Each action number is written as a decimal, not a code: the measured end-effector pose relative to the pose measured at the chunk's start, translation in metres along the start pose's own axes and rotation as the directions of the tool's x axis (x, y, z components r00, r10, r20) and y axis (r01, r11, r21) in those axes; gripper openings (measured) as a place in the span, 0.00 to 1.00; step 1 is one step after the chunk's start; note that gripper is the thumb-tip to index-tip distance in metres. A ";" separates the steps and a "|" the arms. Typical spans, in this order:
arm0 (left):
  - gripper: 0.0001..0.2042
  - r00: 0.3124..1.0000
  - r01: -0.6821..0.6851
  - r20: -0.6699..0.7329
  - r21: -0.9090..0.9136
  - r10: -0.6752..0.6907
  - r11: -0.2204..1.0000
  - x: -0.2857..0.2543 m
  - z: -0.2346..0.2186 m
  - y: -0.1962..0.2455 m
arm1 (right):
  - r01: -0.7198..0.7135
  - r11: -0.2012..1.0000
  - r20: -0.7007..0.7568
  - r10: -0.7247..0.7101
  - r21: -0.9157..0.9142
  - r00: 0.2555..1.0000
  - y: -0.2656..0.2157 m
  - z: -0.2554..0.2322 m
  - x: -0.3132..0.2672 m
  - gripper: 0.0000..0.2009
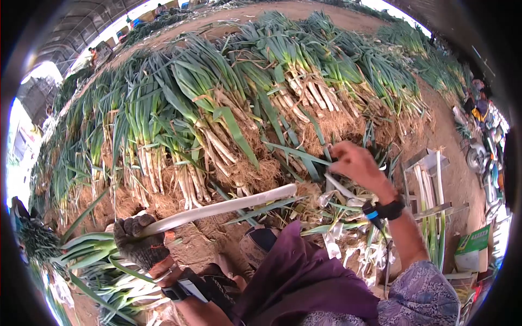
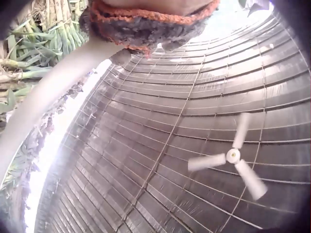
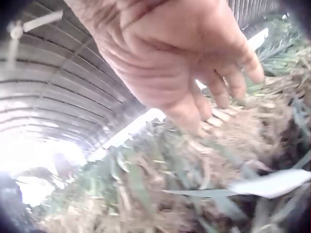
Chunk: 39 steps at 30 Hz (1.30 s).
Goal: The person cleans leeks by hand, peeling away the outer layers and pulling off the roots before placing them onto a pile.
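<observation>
My left hand (image 1: 142, 239), in a dark grey knit glove with an orange cuff, grips a leek (image 1: 223, 207). The leek's long white stalk points right and slightly up, and green leaves fan out behind the hand on the left. In the left wrist view the pale stalk (image 2: 53, 87) slants down from the glove (image 2: 146, 31). My bare right hand (image 1: 356, 165) is raised past the stalk's end, fingers loosely bent and holding nothing. Below it in the right wrist view, a loose leaf strip (image 3: 267, 183), white at one end and green at the other, hangs in the air, apart from the fingers.
Rows of bundled leeks (image 1: 209, 81) with brown roots lie ahead. Peeled leaf scraps (image 1: 348, 228) cover the ground before me. More leeks (image 1: 125, 293) lie at lower left. A metal rack (image 1: 435, 209) holding leeks stands at right, near a green box (image 1: 472, 244).
</observation>
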<state>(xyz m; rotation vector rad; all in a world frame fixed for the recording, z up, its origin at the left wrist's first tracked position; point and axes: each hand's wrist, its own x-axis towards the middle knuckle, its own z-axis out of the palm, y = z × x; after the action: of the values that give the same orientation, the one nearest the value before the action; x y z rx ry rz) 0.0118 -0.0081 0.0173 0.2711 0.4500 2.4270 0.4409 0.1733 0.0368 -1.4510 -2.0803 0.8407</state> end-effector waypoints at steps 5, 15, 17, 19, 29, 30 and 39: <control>0.16 0.998 0.017 -0.068 -0.005 -0.017 1.000 -0.004 0.017 -0.017 | 0.689 0.715 0.157 -0.671 -0.121 0.724 -0.074 0.063 -0.011 0.15; 0.15 0.999 0.040 -0.021 -0.015 -0.040 0.999 -0.005 0.013 -0.003 | 0.677 0.698 0.226 -0.638 -0.233 0.736 -0.081 0.081 -0.008 0.15; 0.15 0.998 0.024 -0.051 0.000 -0.023 1.000 -0.008 0.018 -0.003 | 0.680 0.699 0.253 -0.632 -0.221 0.732 -0.082 0.082 -0.007 0.15; 0.15 0.999 0.023 -0.046 0.001 -0.023 1.000 -0.007 0.015 -0.003 | 0.679 0.703 0.279 -0.622 -0.212 0.732 -0.083 0.080 -0.007 0.14; 0.16 0.955 0.051 -0.295 0.049 -0.034 0.997 -0.005 0.016 -0.007 | 0.780 0.560 0.225 -0.751 -0.279 0.620 -0.068 0.086 -0.012 0.07; 0.14 0.950 0.042 -0.311 0.092 -0.011 0.995 -0.005 0.014 -0.008 | 0.806 0.517 0.196 -0.792 -0.289 0.578 -0.066 0.084 -0.012 0.07; 0.11 0.906 0.173 -0.408 0.105 -0.117 0.979 -0.003 0.003 -0.017 | -0.192 0.088 0.178 0.149 0.977 0.973 -0.009 0.047 0.011 0.05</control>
<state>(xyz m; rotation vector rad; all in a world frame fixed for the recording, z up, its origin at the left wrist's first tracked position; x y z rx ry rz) 0.0247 0.0032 0.0134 -0.2040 0.7926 2.3037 0.3995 0.1711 0.0108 -0.7759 -0.7270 1.8703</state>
